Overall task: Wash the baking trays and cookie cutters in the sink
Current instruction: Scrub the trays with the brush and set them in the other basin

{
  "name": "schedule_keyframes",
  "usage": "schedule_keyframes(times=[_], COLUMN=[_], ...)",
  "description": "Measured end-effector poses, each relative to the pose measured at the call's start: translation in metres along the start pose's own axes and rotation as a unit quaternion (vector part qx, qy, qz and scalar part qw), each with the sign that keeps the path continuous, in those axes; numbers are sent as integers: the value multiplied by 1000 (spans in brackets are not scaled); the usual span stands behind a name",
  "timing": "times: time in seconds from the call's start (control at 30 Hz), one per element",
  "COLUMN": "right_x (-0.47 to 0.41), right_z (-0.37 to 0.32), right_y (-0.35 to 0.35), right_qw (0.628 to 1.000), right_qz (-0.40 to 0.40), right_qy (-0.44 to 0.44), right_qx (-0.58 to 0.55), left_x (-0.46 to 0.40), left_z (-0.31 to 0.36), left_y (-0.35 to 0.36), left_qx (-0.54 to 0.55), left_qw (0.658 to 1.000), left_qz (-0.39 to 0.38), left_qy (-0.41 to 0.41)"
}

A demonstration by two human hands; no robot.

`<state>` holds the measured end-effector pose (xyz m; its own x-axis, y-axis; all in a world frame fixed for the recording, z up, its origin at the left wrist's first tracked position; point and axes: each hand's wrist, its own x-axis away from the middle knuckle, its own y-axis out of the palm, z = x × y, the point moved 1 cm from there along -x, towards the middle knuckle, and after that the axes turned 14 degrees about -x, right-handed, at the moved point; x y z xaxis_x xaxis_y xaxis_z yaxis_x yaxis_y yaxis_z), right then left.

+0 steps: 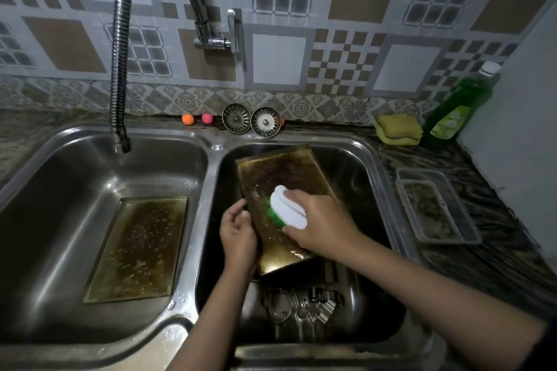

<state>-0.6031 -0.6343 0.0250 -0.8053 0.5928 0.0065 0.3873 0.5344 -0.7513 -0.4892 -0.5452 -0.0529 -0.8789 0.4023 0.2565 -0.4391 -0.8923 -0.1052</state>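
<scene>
— Why is your left hand on the tray in the right basin?

— You've got its fingers curled round the tray's left edge, propping it at a tilt against the far wall, so it probably won't slide while you scrub.

— And my right hand?

— Its fingers are wrapped over the white back of the scrub brush, green bristles pressed onto the browned tray face. You hold it from above, likely so you can bear down on the baked-on stains.

— Where's everything else I have to wash?

— The second tray lies flat on the floor of the left basin, wet and beaded, below the faucet hose. The cookie cutters sit on the right basin's floor, nearer you than the tilted tray, and look untouched. Dish soap and a sponge wait on the table at the back right, beside a clear container.
</scene>
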Motion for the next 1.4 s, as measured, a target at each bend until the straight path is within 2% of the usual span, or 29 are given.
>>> schedule_keyframes(times=[0.07, 0.23, 0.3, 0.47, 0.57, 0.7, 0.77, 0.83, 0.9, 1.03, 1.17, 1.23, 1.4], right_x=[-11, -56, -50, 6, -3, -38, -34, -18, -3, 10, 29, 37, 45], right_z=[11, 11, -2, 1, 24, 19, 5, 0, 5, 18, 23, 28, 44], right_y=[-16, -30, -12, 25, 5, -20, -11, 6, 11, -32, -85, -92, -67], right_qw=[999, 987, 985, 984, 978, 959, 959, 967, 968, 933, 901, 909, 941], right_qz=[39, 162, 169, 122, 172, 254, 239, 186, 156, 215, 294, 283, 195], right_qy=[6, 0, -13, -66, -54, -8, -24, -42, -25, 27, 6, 5, 36], right_qx=[20, 4, -20, -115, -109, -127, -147, -171, -195, -287, -320, -307, -274], left_x=[-2, 24, 20, -14, -13, 9, 12, 7, -1, -13, -11, -10, 0], left_z=[3, 17, 24, 33, 32, 27, 28, 32, 32, 19, 7, 1, -3], left_y=[-8, 16, 21, -1, -8, 11, 19, 18, 10, -12, -23, -24, -17], left_qx=[-1, 58, 79, 106, 97, 52, 57, 62, 72, 77, 88, 87, 84], left_qw=[1000, 990, 988, 990, 990, 984, 983, 986, 990, 994, 995, 994, 990], left_qz=[-14, -124, -127, -70, -80, -146, -153, -128, -97, -64, -49, -54, -97], left_qy=[11, 29, 36, 60, 64, 86, 82, 81, 76, 30, -10, -31, -50])
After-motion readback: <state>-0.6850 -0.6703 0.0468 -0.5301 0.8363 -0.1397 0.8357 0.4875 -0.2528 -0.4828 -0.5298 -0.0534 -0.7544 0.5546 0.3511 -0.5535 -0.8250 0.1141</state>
